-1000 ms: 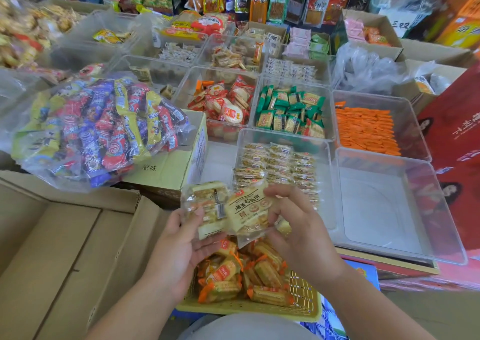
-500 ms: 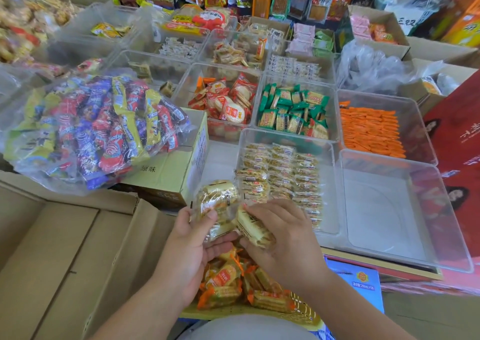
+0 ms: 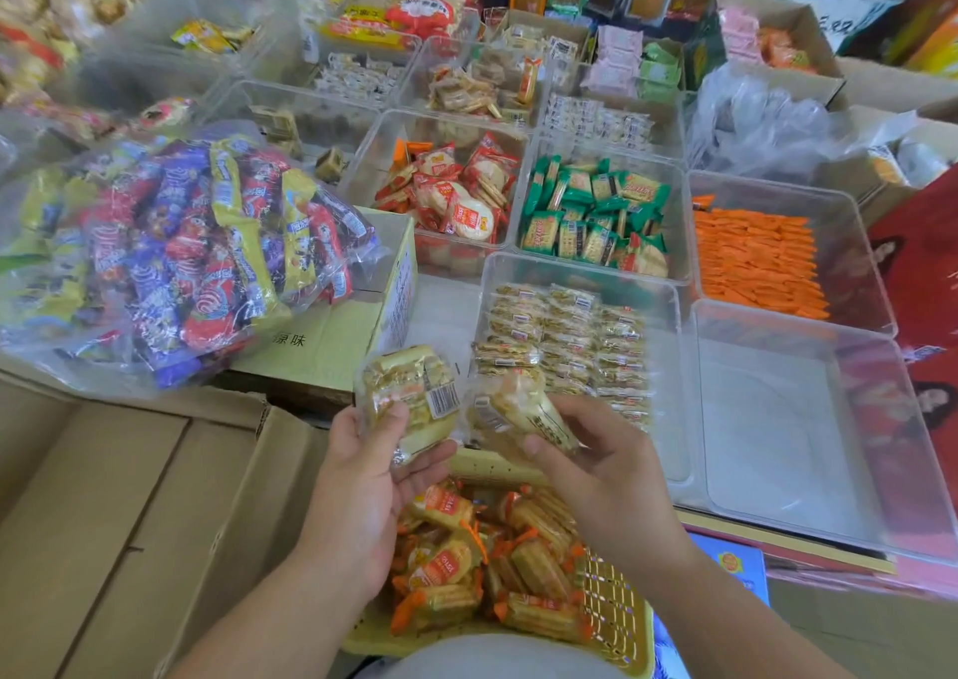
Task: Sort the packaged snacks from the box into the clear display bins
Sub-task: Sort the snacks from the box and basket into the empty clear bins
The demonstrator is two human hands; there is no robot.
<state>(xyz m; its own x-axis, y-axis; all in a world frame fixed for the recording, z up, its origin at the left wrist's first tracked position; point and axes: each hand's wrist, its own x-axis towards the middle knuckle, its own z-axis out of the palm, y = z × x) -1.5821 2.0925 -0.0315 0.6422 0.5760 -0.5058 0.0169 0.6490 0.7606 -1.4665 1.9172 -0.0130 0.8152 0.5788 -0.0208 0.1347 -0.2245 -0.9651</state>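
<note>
left grip (image 3: 373, 476): clamped on snack pack (image 3: 409, 398) | right grip (image 3: 596, 471): clamped on second pack (image 3: 523, 411) | likely light, crumbly | hold flat sides

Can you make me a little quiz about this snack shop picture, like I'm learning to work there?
1. True or false: the right hand is holding nothing.
2. The basket under the hands is: A yellow, B blue, C black.
3. Fill in: the packs in the bin right of the green packs are ____.
Key: 1 false, it pinches a biscuit pack, while the left hand holds a barcoded pack. 2 A. 3 orange.
</note>
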